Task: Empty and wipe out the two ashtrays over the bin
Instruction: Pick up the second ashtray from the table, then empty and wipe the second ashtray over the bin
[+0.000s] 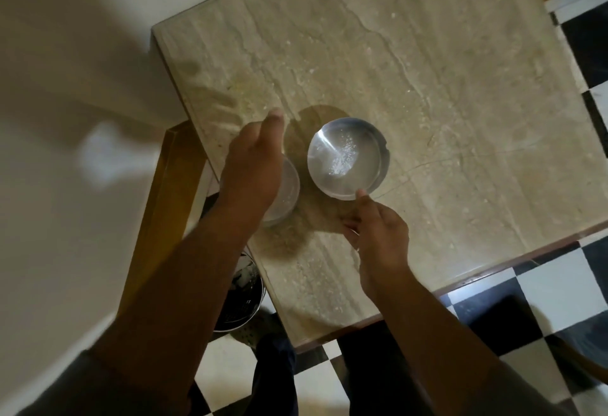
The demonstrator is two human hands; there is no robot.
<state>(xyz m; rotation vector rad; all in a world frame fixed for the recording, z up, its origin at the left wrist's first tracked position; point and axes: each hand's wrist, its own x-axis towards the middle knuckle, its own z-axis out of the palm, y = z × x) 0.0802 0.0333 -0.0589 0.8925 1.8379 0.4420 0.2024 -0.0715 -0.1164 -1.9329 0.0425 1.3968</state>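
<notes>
Beige veined stone makes up the tabletop (427,103), which stands in a corner against pale walls over a black-and-white chequered floor (559,290); both bare forearms reach in from the lower edge.

Over the near left part of the stone hangs the left hand (253,168), back upward, fingers held close together and pointing away from the body; it covers most of the left ashtray (288,191), a pale round dish of which only the right side of the rim shows, near the tabletop's left edge; whether the palm touches the dish or grips it, I cannot tell.

At the near middle is the right hand (378,238), fingers loosely curled; its forefinger is stretched forward with the tip on the near rim of the right ashtray (347,159); whether the other fingers close on anything is hidden. That ashtray is a round metal bowl sitting upright on the stone just beside the left one, the two rims very near each other; a bright streak of light and a scatter of white specks lie across its inner floor.

Beyond the hands, down on the floor left of the tabletop, stands the bin (243,300), round with a metal rim and dark inside, partly hidden by the left forearm; a wooden frame (164,201) runs beside it along the wall; dark trouser legs (276,379) show below the tabletop's near corner.
</notes>
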